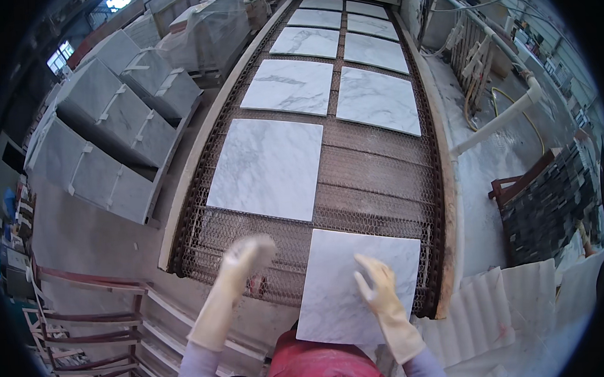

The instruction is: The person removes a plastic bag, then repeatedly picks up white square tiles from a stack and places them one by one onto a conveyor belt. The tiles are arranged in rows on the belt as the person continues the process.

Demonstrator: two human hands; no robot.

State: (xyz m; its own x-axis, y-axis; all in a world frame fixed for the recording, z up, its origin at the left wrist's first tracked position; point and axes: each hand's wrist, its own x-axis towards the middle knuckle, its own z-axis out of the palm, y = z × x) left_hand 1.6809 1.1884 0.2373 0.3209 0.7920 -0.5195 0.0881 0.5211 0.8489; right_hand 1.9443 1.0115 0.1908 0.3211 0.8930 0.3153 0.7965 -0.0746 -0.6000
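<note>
Head view: nearest marble tile (337, 291) lies on the mesh belt (379, 178), its near edge apparently overhanging. Right hand (380, 287): thumb and fingers apart over it, contact uncertain. Left hand (247, 254): blurred, finger state cannot be told. Pressing on the overhang could tip and chip the tile.

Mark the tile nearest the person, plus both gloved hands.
Nearest tile (339, 288): head view, its upper face.
Left hand (244, 256): head view, blurred glove's middle.
Right hand (381, 287): head view, back of the glove.
</note>
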